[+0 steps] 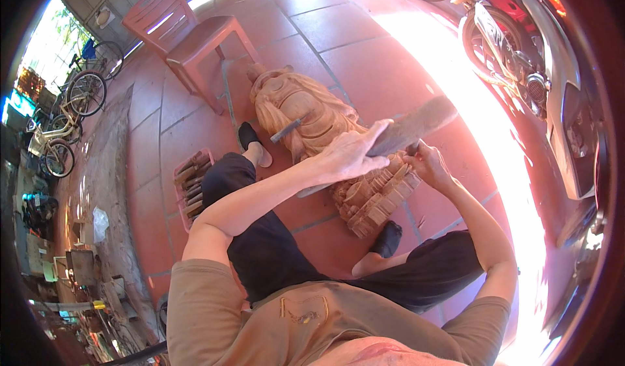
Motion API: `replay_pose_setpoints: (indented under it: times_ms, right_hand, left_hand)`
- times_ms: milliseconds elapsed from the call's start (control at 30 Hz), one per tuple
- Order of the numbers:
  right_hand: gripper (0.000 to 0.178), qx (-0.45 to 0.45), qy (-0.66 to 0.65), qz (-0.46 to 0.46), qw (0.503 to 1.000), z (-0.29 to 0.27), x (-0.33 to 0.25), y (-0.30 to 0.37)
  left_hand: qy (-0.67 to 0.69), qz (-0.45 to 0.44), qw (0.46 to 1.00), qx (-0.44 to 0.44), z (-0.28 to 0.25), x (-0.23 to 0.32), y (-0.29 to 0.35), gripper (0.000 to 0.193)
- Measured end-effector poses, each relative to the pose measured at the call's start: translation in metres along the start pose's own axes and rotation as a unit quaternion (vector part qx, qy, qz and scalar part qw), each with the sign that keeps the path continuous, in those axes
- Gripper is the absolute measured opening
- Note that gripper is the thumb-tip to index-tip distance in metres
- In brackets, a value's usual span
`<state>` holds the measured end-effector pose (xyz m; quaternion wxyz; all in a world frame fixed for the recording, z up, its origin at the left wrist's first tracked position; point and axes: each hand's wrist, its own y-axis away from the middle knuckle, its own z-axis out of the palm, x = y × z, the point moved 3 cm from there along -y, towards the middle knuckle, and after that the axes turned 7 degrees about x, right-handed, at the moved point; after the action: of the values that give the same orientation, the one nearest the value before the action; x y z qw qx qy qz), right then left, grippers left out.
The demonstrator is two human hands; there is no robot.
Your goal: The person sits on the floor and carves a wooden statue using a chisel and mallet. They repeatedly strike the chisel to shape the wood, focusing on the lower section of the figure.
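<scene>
A carved wooden statue (303, 109) lies on the tiles in front of me, its blocky carved base (377, 200) toward me. Across that base my left hand (351, 154) is closed round a long wooden bar (420, 124), which slants up to the right, perhaps a mallet. My right hand (430, 165) is beside the base's right side, fingers pinched together; whatever they hold is too small to make out. On the statue's left side rests a grey metal-ended tool (290, 129).
A pink basket (177, 193) of several wooden-handled tools stands by my left leg. Beyond is a reddish plastic chair (202, 37). A motorbike (560, 73) stands at the right; bicycles (84, 93) at the far left. A long timber beam (107, 184) lies along the left.
</scene>
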<state>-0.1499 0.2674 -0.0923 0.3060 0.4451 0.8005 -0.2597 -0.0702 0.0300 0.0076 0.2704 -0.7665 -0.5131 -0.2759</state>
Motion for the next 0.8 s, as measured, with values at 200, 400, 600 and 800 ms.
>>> replay_pose_setpoints:
  times_ms: [200,400,600,800]
  right_hand:
    - [0.031,0.006,-0.014,0.035,0.999,-0.004,0.004,0.002]
    - [0.033,-0.001,-0.004,-0.011,1.000,-0.002,-0.001,0.002]
    - [0.031,-0.016,0.000,0.020,1.000,-0.003,-0.003,0.005]
    - [0.032,0.008,-0.037,-0.034,0.999,-0.001,-0.007,0.006]
  left_hand:
    - [0.154,0.005,0.983,0.103,-0.025,0.027,0.003,0.077]
    - [0.013,0.012,1.000,0.000,0.004,0.000,0.005,0.074]
    - [0.122,0.010,0.988,0.099,-0.018,0.016,0.007,0.073]
    - [0.077,0.011,0.995,0.064,0.008,0.002,0.007,0.075]
